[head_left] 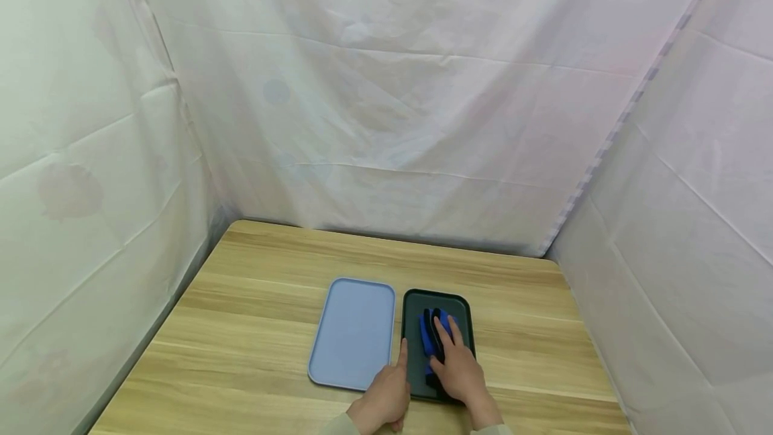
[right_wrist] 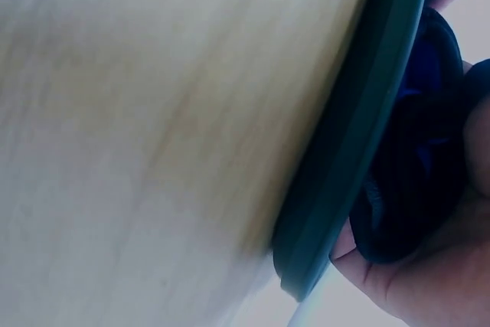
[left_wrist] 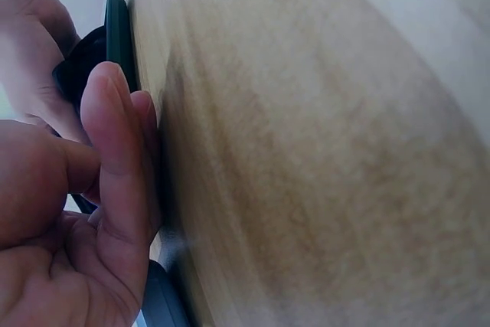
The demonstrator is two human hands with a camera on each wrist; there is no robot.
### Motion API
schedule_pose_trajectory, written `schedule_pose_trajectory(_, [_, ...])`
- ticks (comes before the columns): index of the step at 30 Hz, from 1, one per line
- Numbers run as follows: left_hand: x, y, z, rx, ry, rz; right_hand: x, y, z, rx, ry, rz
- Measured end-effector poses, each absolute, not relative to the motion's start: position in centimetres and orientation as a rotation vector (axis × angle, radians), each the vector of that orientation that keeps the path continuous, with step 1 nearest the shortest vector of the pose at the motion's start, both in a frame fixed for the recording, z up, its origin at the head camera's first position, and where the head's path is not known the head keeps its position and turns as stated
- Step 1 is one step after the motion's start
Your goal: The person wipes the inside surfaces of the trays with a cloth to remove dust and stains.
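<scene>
Right hand (head_left: 461, 371) spread on blue-black bundle (head_left: 429, 333), perhaps gloves, long axis away from me; left hand (head_left: 388, 391) farther, index straight, by green tray (head_left: 413, 319).

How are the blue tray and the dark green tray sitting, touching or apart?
Apart: the head view shows a strip of wooden table between the blue tray and the dark green tray.

The green tray (head_left: 415, 376) and blue tray (head_left: 352, 334) looked smooth plastic, the bundle (head_left: 427, 341) cloth, the counter (head_left: 241, 327) wood-grained, the hangings (head_left: 386, 99) creased fabric.
</scene>
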State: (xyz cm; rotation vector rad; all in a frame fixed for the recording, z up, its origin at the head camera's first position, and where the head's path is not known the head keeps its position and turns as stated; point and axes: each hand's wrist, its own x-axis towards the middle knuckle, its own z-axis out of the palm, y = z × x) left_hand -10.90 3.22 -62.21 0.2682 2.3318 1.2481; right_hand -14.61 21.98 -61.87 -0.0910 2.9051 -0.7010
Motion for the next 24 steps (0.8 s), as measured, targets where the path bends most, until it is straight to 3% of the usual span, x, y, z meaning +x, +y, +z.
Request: schedule_pose_trajectory(24, [-10.76, 3.44, -61.82, 0.187, 2.339, 1.233, -14.79, 21.93, -61.34, 0.007, 2.915, -0.712])
